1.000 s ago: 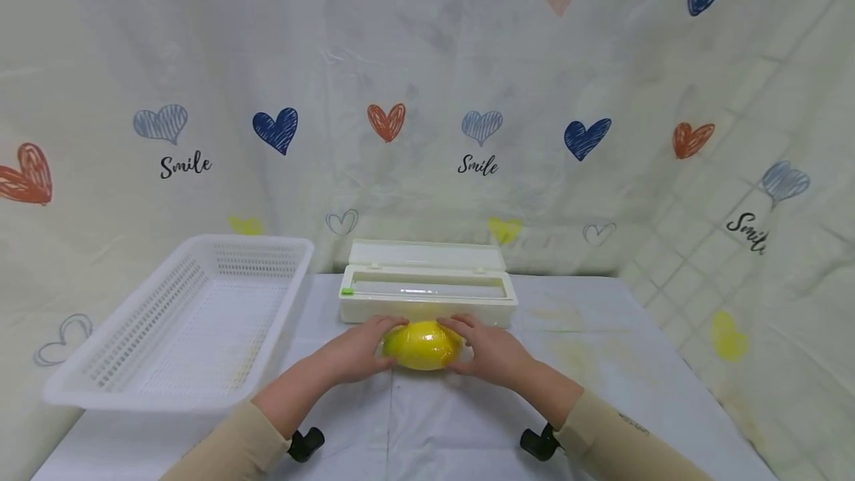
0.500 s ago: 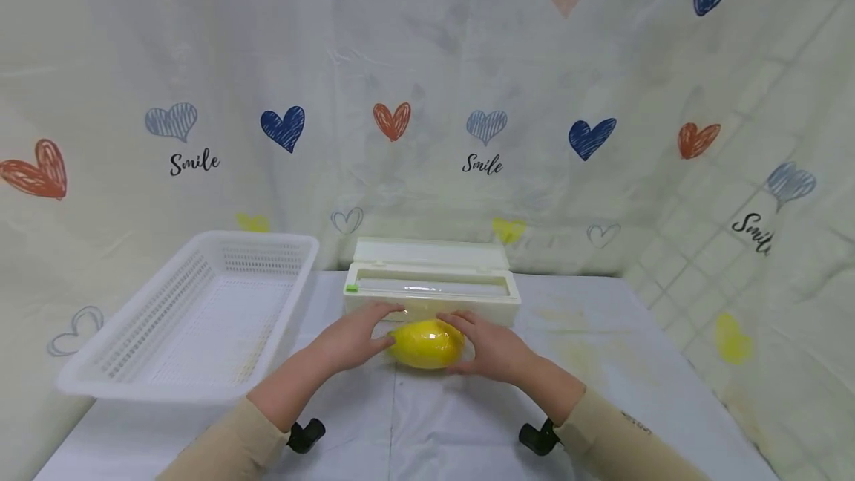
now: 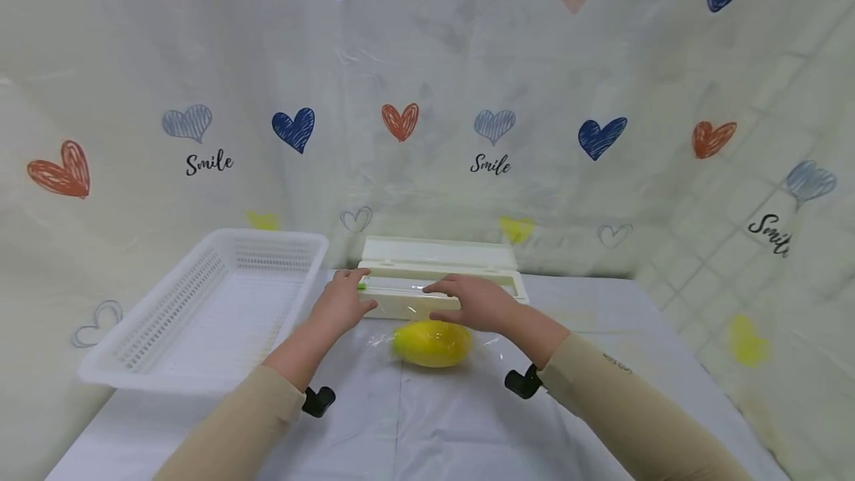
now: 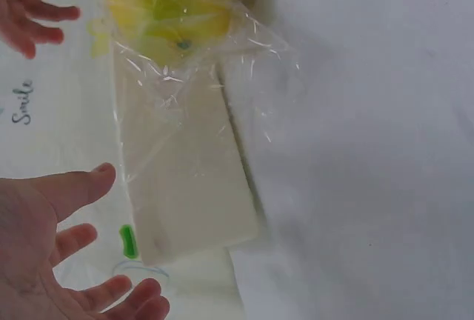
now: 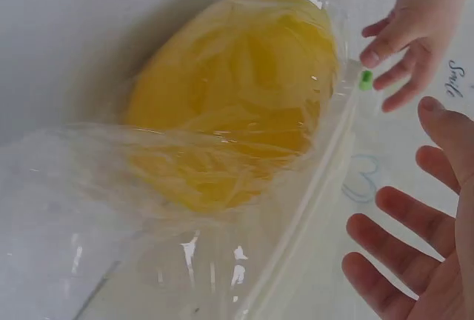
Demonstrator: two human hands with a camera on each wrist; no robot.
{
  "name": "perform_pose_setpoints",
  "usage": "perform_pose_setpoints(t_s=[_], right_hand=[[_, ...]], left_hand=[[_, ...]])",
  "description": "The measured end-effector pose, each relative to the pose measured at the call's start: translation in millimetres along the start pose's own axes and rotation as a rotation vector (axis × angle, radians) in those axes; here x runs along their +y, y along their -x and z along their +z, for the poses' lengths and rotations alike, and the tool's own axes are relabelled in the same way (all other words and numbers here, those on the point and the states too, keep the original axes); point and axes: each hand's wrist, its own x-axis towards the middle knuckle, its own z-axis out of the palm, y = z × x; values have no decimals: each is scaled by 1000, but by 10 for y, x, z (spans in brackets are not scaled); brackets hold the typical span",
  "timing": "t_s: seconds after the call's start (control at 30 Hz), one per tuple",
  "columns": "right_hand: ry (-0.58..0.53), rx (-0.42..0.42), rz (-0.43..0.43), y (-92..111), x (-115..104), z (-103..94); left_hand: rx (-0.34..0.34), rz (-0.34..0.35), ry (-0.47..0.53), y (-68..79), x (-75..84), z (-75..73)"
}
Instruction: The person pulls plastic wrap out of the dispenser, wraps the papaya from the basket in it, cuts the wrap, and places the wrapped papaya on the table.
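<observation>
A yellow oval fruit (image 3: pixel 430 344) with a greenish stem end lies on the table, covered in clear cling film (image 5: pixel 200 150) whose loose ends spread at both sides. Behind it stands a white cling film dispenser (image 3: pixel 394 307), its lid (image 3: pixel 434 249) raised and a green slider (image 4: pixel 129 241) at its left end. My left hand (image 3: pixel 337 304) hovers by that left end, fingers spread and holding nothing. Fingers relaxed, my right hand (image 3: pixel 477 303) is above the fruit and in front of the dispenser's right half. Both wrist views show the palms bare.
To the left sits a large white perforated plastic basket (image 3: pixel 167 383) near my left forearm. A white cloth (image 3: pixel 461 436) covers the table. A curtain printed with hearts (image 3: pixel 441 58) hangs behind the dispenser.
Both hands have let go of the wrapped fruit and moved forward and up toward the dispenser. The left hand has also shifted left. The fruit stays on the table.
</observation>
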Motion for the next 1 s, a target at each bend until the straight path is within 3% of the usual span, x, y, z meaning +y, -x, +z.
perform_pose_setpoints(t_s=[0.2,0.5,1.0], right_hand=[[43,-66,-86,-376,-53,-111],[121,-120,-173,-840,-219,-24],[214,-177,-208,-1213,-551,62]], left_hand=[[-37,-84,100,-128,-84,104],[19,-69,138,-222,-216,228],[39,-57,232,-182,-353,160]])
